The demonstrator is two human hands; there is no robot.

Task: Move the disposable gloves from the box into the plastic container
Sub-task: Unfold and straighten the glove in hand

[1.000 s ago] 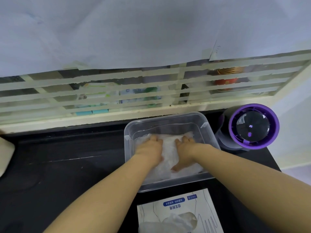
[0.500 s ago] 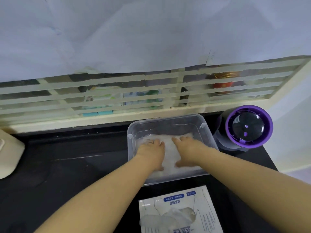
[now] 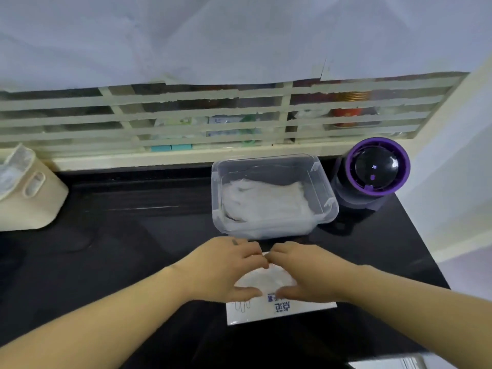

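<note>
Left hand (image 3: 226, 267), right hand (image 3: 310, 271) moved off one container (image 3: 216, 198), onto one box (image 3: 282, 311)

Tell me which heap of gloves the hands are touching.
The glove heap on the box, nearest the person: left hand and right hand close round it. The gloves in the plastic container lie untouched.

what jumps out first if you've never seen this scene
The left hand and right hand meet over a flat white printed glove box on the black counter, nearest the camera. Behind them a clear rectangular plastic container holds crumpled white disposable gloves, with a purple-ringed round device to its right.
</note>
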